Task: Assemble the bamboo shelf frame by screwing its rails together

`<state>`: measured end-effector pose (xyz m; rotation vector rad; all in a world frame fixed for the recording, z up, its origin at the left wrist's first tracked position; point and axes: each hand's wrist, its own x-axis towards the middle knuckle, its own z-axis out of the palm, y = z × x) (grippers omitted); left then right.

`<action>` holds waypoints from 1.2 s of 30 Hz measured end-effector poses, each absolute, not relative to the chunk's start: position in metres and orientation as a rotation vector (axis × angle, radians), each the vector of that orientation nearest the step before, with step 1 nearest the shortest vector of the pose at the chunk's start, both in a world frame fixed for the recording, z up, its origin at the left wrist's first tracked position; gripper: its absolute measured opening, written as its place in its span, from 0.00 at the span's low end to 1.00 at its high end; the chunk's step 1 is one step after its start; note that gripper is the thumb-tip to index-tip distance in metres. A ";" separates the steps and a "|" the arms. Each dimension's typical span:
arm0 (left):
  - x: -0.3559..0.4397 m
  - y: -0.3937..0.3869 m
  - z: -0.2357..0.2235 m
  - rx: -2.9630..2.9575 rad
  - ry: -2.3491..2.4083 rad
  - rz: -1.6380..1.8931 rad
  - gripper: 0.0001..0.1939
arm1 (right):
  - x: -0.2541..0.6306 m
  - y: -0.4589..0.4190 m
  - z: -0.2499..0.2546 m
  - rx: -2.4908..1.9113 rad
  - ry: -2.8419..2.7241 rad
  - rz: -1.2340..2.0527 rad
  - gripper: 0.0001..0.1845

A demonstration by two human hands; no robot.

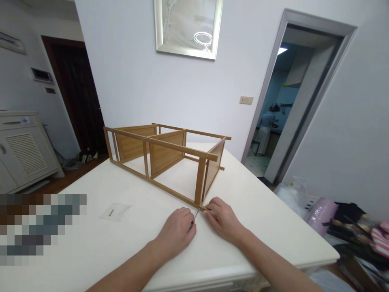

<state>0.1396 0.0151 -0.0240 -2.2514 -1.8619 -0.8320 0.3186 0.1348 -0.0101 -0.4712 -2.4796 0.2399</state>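
A wooden shelf rack [170,190] with panel shelves lies on its side on the white table [146,251]. My left hand [178,229] is closed around a thin metal tool, which looks like a hex key [197,213]. Its tip meets the near lower rail close to the right end, at a fastener too small to make out. Right beside it, my right hand [221,217] grips the protruding end of that same rail between thumb and fingers. A small clear plastic bag [116,212] with a short piece of hardware in it lies left of my left hand.
Behind the table stands a wall with a framed picture [188,54]. Beyond the doorway at right, a person [266,125] stands in another room. Bags and a pink package [322,215] are piled right of the table; a white cabinet [26,150] is at left.
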 end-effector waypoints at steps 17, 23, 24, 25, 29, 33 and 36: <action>0.140 0.013 -0.022 -2.233 -1.890 -0.782 0.10 | 0.319 0.134 -0.008 -0.493 -2.531 0.269 0.09; 0.142 0.010 -0.022 -2.105 -1.702 -0.655 0.13 | 0.319 0.131 -0.006 -0.503 -2.562 0.265 0.10; 0.143 0.010 -0.022 -2.095 -1.670 -0.639 0.13 | 0.319 0.130 -0.005 -0.498 -2.569 0.259 0.10; 0.144 0.009 -0.022 -2.096 -1.652 -0.628 0.13 | 0.318 0.130 -0.005 -0.493 -2.574 0.254 0.10; 0.145 0.010 -0.021 -2.119 -1.765 -0.629 0.12 | 0.318 0.129 -0.006 -0.479 -2.575 0.252 0.10; 0.143 0.011 -0.019 -2.140 -2.058 -0.708 0.09 | 0.318 0.130 -0.006 -0.482 -2.561 0.259 0.09; 0.143 0.011 -0.015 -2.176 -2.174 -0.762 0.08 | 0.318 0.130 -0.005 -0.486 -2.553 0.271 0.09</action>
